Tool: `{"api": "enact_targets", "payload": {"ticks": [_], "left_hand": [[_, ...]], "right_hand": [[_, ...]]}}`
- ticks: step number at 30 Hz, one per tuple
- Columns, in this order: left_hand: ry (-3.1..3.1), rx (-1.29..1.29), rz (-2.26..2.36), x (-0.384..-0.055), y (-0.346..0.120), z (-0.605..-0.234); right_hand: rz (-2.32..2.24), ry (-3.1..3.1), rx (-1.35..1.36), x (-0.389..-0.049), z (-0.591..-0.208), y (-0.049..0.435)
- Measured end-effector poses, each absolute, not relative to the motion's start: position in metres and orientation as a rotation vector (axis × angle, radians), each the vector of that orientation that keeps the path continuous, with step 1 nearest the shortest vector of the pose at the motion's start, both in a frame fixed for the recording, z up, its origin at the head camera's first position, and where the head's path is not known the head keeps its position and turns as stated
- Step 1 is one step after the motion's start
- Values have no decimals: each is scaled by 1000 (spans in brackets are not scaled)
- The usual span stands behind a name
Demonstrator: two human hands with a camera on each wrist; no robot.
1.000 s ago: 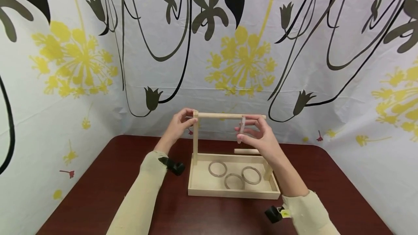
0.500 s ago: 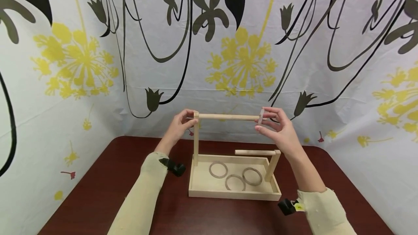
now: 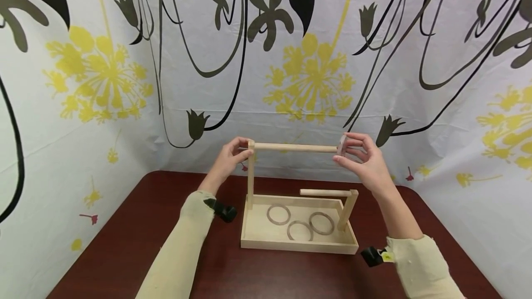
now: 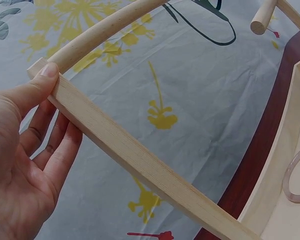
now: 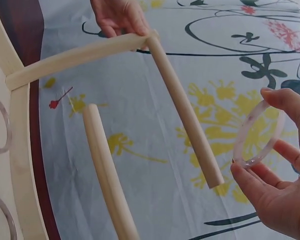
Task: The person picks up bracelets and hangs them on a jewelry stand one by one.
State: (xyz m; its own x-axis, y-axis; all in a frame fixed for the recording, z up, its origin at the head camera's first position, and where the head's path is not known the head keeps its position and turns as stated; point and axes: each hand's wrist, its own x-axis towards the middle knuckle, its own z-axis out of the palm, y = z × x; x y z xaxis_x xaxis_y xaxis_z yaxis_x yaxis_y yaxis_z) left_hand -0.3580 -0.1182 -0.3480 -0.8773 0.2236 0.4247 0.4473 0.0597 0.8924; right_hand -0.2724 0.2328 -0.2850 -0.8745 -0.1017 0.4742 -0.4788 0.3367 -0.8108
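At three o'clock, just past the free end of the nine-to-three rod (image 3: 295,147), pinched a ring (image 3: 342,145) in right hand (image 3: 366,160); at nine, pinched post (image 3: 250,176) with left hand (image 3: 226,159).

The right hand (image 3: 366,163) pinches a pale, translucent ring (image 3: 342,145), held on edge just off the free end of the wooden rod (image 3: 295,147). The rod runs nearly level from the upright post (image 3: 250,176), whose top the left hand (image 3: 226,159) grips.

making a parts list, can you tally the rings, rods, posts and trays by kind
Rings: 4, with 1 in the right hand
Rods: 2
Posts: 2
Tray: 1
Total: 9
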Motion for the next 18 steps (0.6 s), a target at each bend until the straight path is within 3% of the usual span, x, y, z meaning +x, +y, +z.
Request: {"api": "enact_targets", "payload": {"ticks": [18], "left_hand": [[-2168,-668,-1935,-358,-118,-348]], "right_hand": [[1407,-2301,377,-287,-302,244]]}}
